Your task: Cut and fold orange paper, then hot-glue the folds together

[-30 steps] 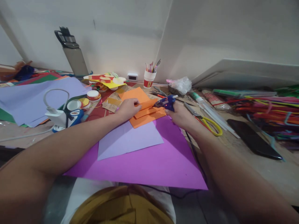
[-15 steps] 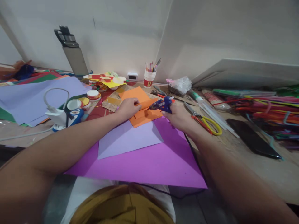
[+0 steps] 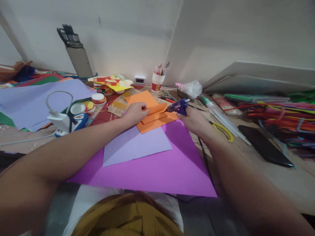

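Observation:
My left hand (image 3: 136,113) is closed on the folded edge of an orange paper (image 3: 157,109), lifting a flap of it. In my right hand (image 3: 193,118) is a blue hot glue gun (image 3: 178,107) with a small red light, its nozzle pointing left at the right end of the flap. A white glue stick juts from its rear. Under the orange paper lie a lilac sheet (image 3: 137,147) and a larger purple sheet (image 3: 157,175), which overhangs the table's front edge.
Right of my arm lie yellow-handled scissors (image 3: 225,131), white glue sticks (image 3: 230,123), a black phone (image 3: 264,146) and pipe cleaners (image 3: 278,114). A paper cup of brushes (image 3: 157,81) and a bottle (image 3: 80,60) stand behind. At left are a power strip (image 3: 80,121) and coloured paper (image 3: 41,101).
My right hand has moved the glue gun to the right along the orange flap, now covering part of the scissors. My left hand stays on the flap.

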`<move>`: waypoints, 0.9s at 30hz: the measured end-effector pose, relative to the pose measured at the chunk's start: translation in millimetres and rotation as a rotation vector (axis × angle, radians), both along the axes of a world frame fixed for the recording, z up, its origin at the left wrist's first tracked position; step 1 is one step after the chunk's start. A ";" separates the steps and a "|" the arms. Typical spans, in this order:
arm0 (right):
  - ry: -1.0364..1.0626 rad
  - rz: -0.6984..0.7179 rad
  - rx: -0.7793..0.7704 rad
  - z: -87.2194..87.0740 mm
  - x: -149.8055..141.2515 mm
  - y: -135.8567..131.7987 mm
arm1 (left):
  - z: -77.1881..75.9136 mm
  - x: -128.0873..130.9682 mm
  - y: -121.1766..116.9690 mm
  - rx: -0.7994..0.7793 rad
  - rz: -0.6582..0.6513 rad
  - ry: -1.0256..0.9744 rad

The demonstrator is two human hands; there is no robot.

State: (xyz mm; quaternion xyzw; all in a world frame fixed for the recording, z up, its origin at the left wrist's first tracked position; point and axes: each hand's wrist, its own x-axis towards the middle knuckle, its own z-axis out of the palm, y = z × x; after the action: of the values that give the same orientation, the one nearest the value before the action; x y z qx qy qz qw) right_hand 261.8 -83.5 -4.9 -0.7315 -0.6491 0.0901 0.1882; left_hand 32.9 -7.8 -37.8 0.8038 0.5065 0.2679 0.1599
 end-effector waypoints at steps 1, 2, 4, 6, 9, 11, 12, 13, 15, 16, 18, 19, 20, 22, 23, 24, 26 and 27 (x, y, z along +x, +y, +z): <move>0.006 -0.004 -0.006 -2.7 -0.2 2.7 | -0.4 -0.3 0.5 0.006 -0.005 0.002; 0.010 -0.007 -0.013 -4.5 -0.5 4.7 | -0.8 -0.6 1.1 0.009 -0.009 0.003; 0.003 0.000 -0.019 -4.8 -0.7 5.6 | -1.3 -1.0 2.0 0.009 -0.010 0.005; -0.022 0.015 -0.014 -1.6 0.3 2.7 | -1.5 -1.1 2.2 0.007 -0.009 0.010; -0.038 0.013 -0.009 3.7 3.4 -3.3 | -1.1 -0.7 1.8 0.008 -0.003 0.018; -0.030 0.003 -0.007 4.1 4.4 -4.3 | -0.8 -0.3 1.4 0.005 0.002 0.020; -0.028 0.001 -0.005 3.2 4.2 -3.4 | -0.6 -0.2 1.3 0.004 0.004 0.019; -0.028 -0.004 -0.007 1.7 3.5 -1.7 | -0.5 -0.1 1.2 0.004 0.005 0.019; -0.030 -0.019 -0.020 -1.8 1.1 3.0 | -0.3 -0.1 1.1 0.008 0.002 0.019; -0.030 -0.027 -0.027 -3.2 -0.2 5.3 | -0.3 -0.2 1.2 0.011 -0.001 0.020; -0.038 -0.037 -0.034 -4.0 -1.8 7.7 | -0.4 -0.5 1.4 0.016 -0.006 0.022; -0.045 -0.033 -0.030 -3.2 -1.8 7.4 | -0.4 -0.7 1.6 0.014 -0.006 0.023; -0.056 -0.024 -0.023 -1.7 -1.3 6.1 | -0.5 -0.8 1.7 0.012 -0.004 0.023; -0.075 -0.006 -0.013 2.7 1.0 1.1 | -0.7 -1.0 1.8 0.005 0.001 0.024; -0.079 0.003 -0.008 5.2 2.4 -2.0 | -0.7 -1.0 1.7 -0.001 0.002 0.023; -0.079 0.010 -0.006 7.5 3.7 -5.1 | -0.7 -0.9 1.7 -0.005 0.002 0.021; -0.055 0.023 -0.015 11.4 4.9 -10.2 | -0.5 -0.6 1.4 -0.012 0.003 0.014; -0.033 0.031 -0.024 12.8 4.7 -12.1 | -0.4 -0.5 1.3 -0.016 0.004 0.011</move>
State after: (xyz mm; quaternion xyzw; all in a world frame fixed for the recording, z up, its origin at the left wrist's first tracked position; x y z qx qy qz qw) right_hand 266.4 -95.6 7.9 -0.7250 -0.6622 0.0886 0.1672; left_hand 32.4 -6.5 -38.2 0.8030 0.5111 0.2598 0.1628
